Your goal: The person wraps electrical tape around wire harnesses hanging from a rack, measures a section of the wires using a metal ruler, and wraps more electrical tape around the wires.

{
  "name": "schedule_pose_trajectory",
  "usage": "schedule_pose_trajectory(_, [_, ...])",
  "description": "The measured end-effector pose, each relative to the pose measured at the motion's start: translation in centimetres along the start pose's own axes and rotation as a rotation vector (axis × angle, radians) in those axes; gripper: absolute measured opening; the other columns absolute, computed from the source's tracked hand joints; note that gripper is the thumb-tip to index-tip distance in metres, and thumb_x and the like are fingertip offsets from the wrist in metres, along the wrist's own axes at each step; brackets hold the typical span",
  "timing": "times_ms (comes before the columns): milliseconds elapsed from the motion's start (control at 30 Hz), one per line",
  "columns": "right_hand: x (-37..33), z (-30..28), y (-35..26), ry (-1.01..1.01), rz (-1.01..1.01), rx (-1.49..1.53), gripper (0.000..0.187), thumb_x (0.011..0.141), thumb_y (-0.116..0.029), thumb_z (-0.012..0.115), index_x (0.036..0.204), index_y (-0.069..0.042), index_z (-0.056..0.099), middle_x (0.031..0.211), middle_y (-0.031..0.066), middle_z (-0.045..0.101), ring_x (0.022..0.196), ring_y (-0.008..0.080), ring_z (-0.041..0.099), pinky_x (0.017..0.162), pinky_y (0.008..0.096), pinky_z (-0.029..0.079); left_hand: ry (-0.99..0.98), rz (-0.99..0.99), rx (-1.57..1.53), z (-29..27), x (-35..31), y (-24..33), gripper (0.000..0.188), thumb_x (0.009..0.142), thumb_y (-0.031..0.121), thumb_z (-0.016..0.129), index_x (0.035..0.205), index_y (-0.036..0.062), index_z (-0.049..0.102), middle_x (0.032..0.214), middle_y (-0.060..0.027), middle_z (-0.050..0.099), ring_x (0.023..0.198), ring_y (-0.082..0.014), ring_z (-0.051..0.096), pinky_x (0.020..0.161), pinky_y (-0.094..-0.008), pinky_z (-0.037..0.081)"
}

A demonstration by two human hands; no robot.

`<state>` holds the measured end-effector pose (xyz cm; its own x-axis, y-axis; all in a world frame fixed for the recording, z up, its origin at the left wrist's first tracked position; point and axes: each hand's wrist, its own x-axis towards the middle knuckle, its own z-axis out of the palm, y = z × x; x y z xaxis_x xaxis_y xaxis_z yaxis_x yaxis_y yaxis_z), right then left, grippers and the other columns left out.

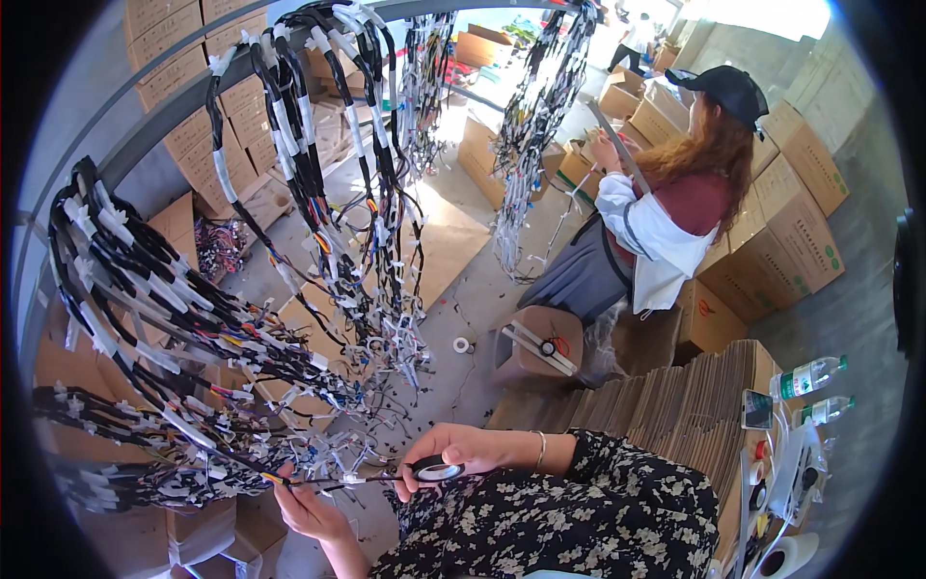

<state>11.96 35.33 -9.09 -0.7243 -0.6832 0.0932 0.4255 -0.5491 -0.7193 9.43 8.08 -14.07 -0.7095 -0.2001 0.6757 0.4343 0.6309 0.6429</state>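
My left hand (313, 510) is closed on a branch of a wire harness (224, 449), a black-taped bundle that hangs from the rack on the left. Yellow and dark wires show by its fingertips. A roll of black tape (437, 472) sits in my right hand (446, 452), the fingers wrapped round its rim. Between the two hands runs a thin dark line with a small white connector (353, 478); whether it is wire or tape I cannot tell. Loose wire ends and white connectors hang just beyond my hands.
Many harnesses (299, 125) hang from a metal rail (164, 125). A person (666, 193) in a black cap works at far right among cartons (772, 241). Flattened cardboard (666, 415) is stacked at right, beside water bottles (810, 376) and a phone (757, 409). A white tape roll (462, 344) lies on the floor.
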Motion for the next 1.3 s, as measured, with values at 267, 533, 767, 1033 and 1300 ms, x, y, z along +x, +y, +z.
schedule_pose_trajectory(267, [-0.8,1.9,1.2,-0.195,0.126,-0.102,0.067,0.083,-0.059,0.067,0.112,0.002,0.062,0.124,0.0129,0.061,0.113,0.0190,0.054,0.098,0.0336,0.040,-0.123,-0.300,-0.253,0.1,0.5,3.5,0.033,0.103,0.014,0.035,0.123,-0.0066,0.051,0.079,-0.0027,0.056,0.065,-0.0071,0.044,0.056,-0.0225,0.034])
schedule_pose_trajectory(533, [-0.7,3.5,1.2,-0.204,0.149,-0.205,0.049,0.089,-0.029,0.072,0.124,0.002,0.059,0.122,0.0073,0.062,0.115,0.0140,0.053,0.101,0.0303,0.041,-0.031,-0.328,0.108,-2.4,1.4,8.1,0.019,0.095,0.016,0.058,0.097,-0.0026,0.063,0.082,-0.0055,0.059,0.074,-0.0161,0.055,0.068,-0.0291,0.044])
schedule_pose_trajectory(767, [0.0,3.9,0.9,-0.240,0.123,-0.568,0.046,0.081,-0.025,0.075,0.116,0.001,0.059,0.126,0.0114,0.063,0.118,0.0228,0.057,0.103,0.0354,0.042,-0.164,-0.951,-0.774,-3.0,3.8,11.0,0.025,0.099,0.017,0.056,0.104,-0.0058,0.066,0.088,-0.0109,0.070,0.079,-0.0177,0.069,0.071,-0.0282,0.055])
schedule_pose_trajectory(1033, [-0.2,5.3,2.6,-0.328,0.124,-0.683,0.043,0.078,-0.019,0.076,0.113,0.001,0.060,0.128,0.0121,0.061,0.119,0.0241,0.056,0.103,0.0364,0.041,-0.177,-1.019,-1.011,-4.5,1.5,10.6,0.020,0.099,0.019,0.058,0.104,-0.0002,0.061,0.086,-0.0089,0.067,0.071,-0.0172,0.066,0.067,-0.0288,0.055])
schedule_pose_trajectory(1300, [1.3,4.6,0.6,-0.091,0.090,-0.451,0.051,0.084,-0.023,0.074,0.124,0.003,0.056,0.126,0.0136,0.059,0.115,0.0224,0.057,0.101,0.0356,0.042,-0.171,-1.013,-1.137,-6.0,1.4,9.7,0.014,0.101,0.015,0.051,0.103,0.0025,0.057,0.085,-0.0063,0.064,0.070,-0.0145,0.060,0.065,-0.0273,0.047])
